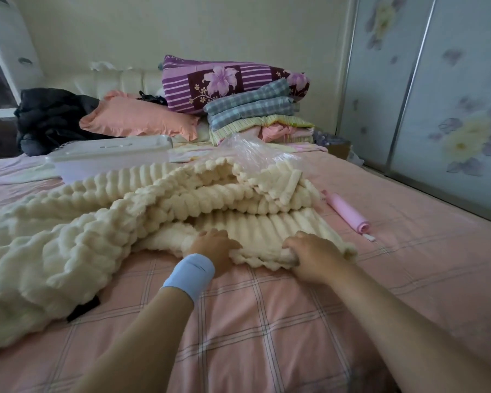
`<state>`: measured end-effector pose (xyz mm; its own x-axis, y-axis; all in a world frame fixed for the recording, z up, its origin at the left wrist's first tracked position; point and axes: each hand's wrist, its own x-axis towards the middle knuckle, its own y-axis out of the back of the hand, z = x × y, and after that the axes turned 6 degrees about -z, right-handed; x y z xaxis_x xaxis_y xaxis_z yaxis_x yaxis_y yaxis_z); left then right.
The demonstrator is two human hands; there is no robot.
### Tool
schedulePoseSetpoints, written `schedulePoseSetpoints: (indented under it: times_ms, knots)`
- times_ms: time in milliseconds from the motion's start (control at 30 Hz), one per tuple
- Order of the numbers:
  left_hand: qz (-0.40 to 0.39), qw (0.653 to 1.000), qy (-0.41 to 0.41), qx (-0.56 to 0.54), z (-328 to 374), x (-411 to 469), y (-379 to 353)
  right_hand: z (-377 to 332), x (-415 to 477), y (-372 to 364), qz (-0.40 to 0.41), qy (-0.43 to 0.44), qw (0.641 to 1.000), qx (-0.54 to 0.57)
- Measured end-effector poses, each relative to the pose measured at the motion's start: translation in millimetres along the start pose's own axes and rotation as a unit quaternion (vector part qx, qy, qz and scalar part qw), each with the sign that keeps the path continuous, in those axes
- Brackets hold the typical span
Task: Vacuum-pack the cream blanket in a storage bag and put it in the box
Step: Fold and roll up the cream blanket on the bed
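The cream blanket, thick and ribbed, lies bunched across the pink checked bed, spilling toward the left edge. My left hand, with a blue wristband, grips the blanket's near edge. My right hand grips the same edge a little to the right, fingers curled under the fabric. A crumpled clear storage bag lies just behind the blanket. The white plastic box, lid on, stands behind the blanket at the left. A pink hand pump lies on the bed to the right of the blanket.
At the head of the bed lie a pink pillow, a dark jacket and a stack of folded bedding. A floral wardrobe door runs along the right side. A small black item peeks from under the blanket.
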<state>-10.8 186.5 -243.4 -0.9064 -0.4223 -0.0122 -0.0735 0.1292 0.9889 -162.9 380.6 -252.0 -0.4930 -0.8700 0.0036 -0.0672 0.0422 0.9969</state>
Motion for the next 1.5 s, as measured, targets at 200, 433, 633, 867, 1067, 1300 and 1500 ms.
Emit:
schedulePoseSetpoints:
  times_ms: [200,433,633,867,1067,1300,1500]
  knots:
    - [0.261,0.95,-0.032,-0.166,12.1,-12.5,4.4,30.8,-18.1,2.6,0.038,-0.063,0.996,-0.047]
    - [-0.07,0.991,0.064,-0.092,32.9,-38.9,3.3,49.7,-42.8,11.1,0.063,-0.057,0.995,0.046]
    - [0.027,0.993,-0.07,-0.091,37.7,-9.4,8.3,33.9,-27.4,3.9,0.006,0.07,0.996,0.056]
    - [0.109,0.994,-0.006,-0.032,16.5,-1.1,16.9,29.4,-8.2,-4.4,-0.026,0.051,0.998,0.004]
    - [-0.058,0.998,-0.027,-0.026,1.9,-14.5,-2.8,18.3,2.3,-11.9,0.02,0.044,0.998,-0.037]
    - [-0.027,0.992,0.085,0.091,19.5,-9.6,16.1,37.9,-12.3,7.7,0.1,0.048,0.993,-0.041]
    - [-0.018,0.997,-0.028,0.073,73.3,-18.4,38.2,58.7,-43.1,30.9,-0.004,-0.136,0.98,-0.147]
